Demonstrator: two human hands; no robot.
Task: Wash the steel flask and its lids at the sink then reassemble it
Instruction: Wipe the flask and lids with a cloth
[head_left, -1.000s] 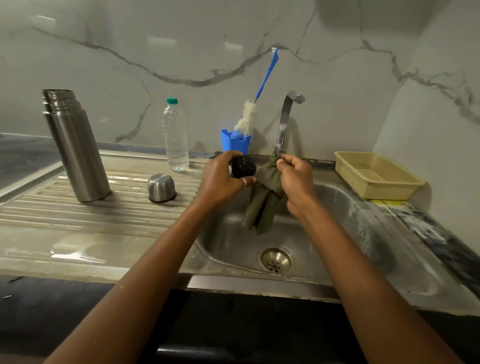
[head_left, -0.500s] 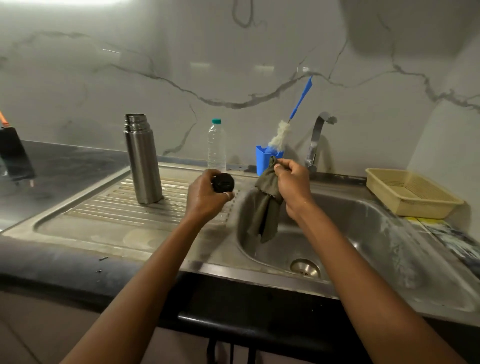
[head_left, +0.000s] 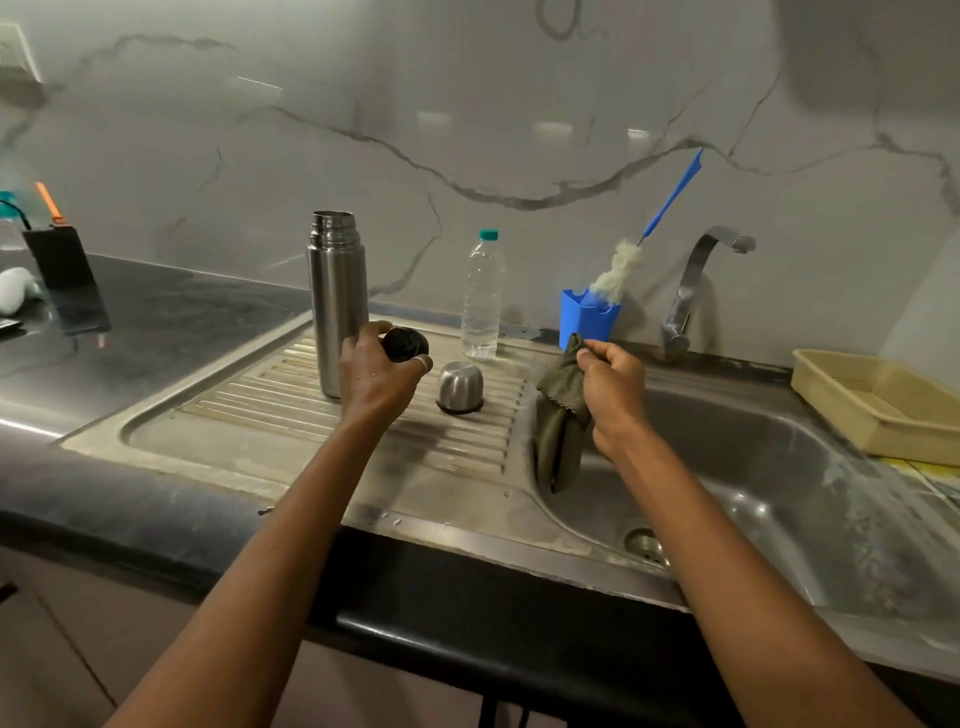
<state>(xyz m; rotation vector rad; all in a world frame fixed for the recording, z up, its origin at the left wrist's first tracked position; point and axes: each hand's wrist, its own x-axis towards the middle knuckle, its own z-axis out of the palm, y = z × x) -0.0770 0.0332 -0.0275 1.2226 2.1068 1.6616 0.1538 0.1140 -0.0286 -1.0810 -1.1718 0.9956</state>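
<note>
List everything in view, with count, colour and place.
flask: 1, steel, upright on drainboard
cup lid: 1, steel, mouth down on drainboard
stopper: 1, black, in the left hand
cloth: 1, olive, hanging from the right hand
bottle: 1, clear, teal cap, behind the cup lid
brush: 1, blue and white, in the holder
holder: 1, blue, left of the tap
tap: 1, steel, behind the sink
basket: 1, beige, right of the sink
sink: 1, steel, in the counter
left hand: 1, grips the stopper
right hand: 1, pinches the cloth
</note>
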